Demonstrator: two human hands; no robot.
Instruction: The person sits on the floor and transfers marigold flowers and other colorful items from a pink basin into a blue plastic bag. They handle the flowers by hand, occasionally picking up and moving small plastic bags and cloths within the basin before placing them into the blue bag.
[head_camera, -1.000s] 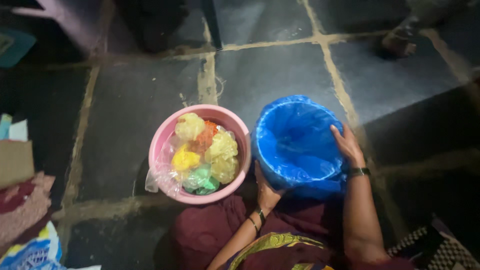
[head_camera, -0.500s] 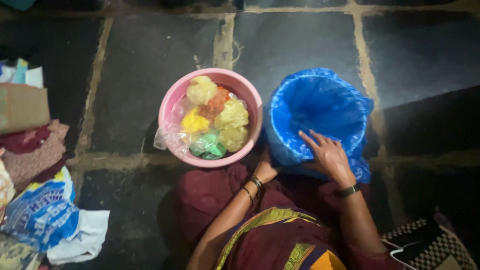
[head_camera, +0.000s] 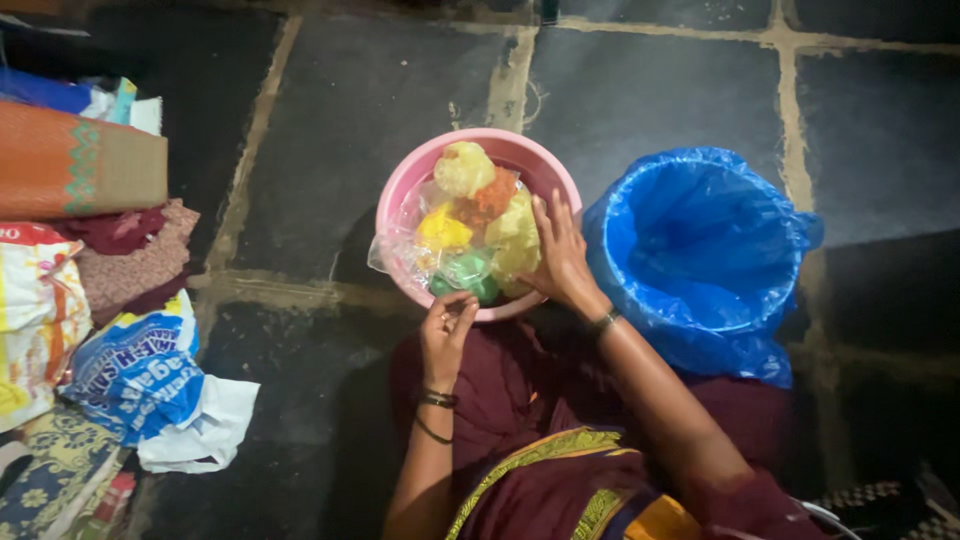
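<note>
Change: right hand (head_camera: 560, 255) has been shifted from the blue plastic-lined bucket (head_camera: 700, 250) onto the clear bags of coloured snacks (head_camera: 470, 230).
Right grip: fingers spread flat, nothing being clasped.
Left hand (head_camera: 447, 335): fingertips being pinched at the near rim of the round pink plastic basin (head_camera: 400, 190); contents cannot be told.
Basin position: floor, just beside the bucket.

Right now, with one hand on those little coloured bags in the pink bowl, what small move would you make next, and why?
Probably close the right hand around one yellow bag and lift it toward the blue-lined bucket. That hand already rests on the bags in the pink bowl, and the bucket stands open just beside it. The left hand waits at the bowl's near rim.
</note>
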